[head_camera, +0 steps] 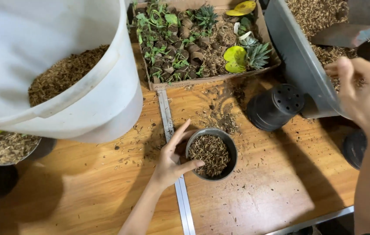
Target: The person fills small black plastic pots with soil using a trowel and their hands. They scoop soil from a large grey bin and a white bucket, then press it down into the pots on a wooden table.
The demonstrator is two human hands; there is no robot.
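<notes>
Wooden tabletop [259, 191], scattered with husk crumbs, ran under everything, with a metal strip [180, 191] crossing it. At far left sat filled pots [8, 148] in shadow, and above them a big white bucket [85, 100] tilted, holding brown husk mix [63, 74]. Near the middle, the left hand [174, 159] cupped the side of a small dark pot [213, 153], thumb on the near rim and fingers spread along the far side, gripping it loosely on the table. That pot was already filled almost to the rim with mix, but no plant stood in it. Behind it lay a cardboard tray [206, 78] of seedlings and small succulents. To the right, an empty black pot [275, 106] lay on its side, yet to be filled, against a grey bin [298, 61] of more mix. At far right, the right hand [363, 93] rested at the bin's edge, fingers curled; I could not tell whether it held anything. Another dark pot [353, 148] sat below it.
</notes>
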